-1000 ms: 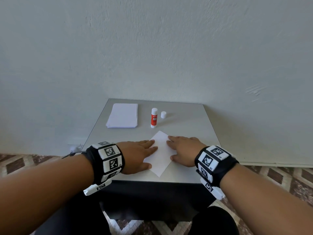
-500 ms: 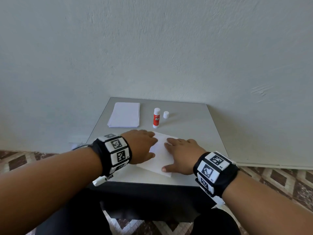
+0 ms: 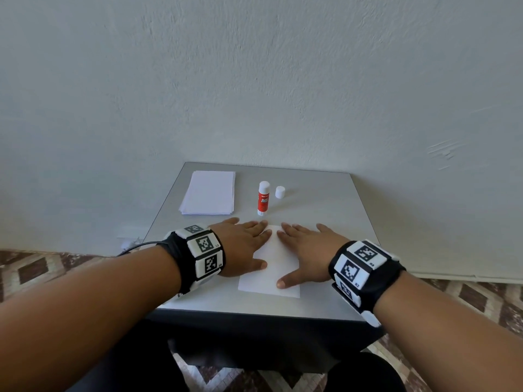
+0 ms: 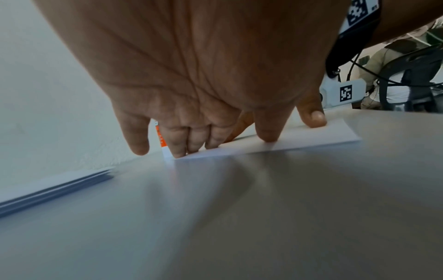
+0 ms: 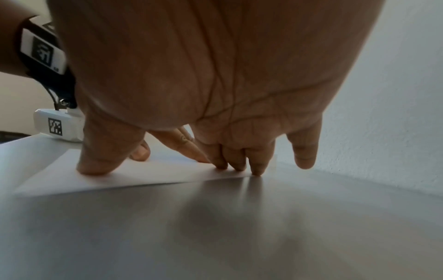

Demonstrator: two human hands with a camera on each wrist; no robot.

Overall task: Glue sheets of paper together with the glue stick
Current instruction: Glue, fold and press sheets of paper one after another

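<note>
A white sheet of paper lies flat near the front of the grey table. My left hand lies flat on its left side, fingers straight, fingertips and thumb pressing the paper. My right hand presses the right side the same way, fingers spread on the paper. The glue stick, red label and white top, stands upright behind the hands, partly hidden by fingers in the left wrist view. Its white cap stands just to its right.
A stack of white sheets lies at the table's back left, its edge showing in the left wrist view. A plain wall rises directly behind the table. Patterned floor lies on both sides.
The sheet has turned from a diagonal lie to square with the table's edges. Both hands slid with it and now lie flat side by side on it.
</note>
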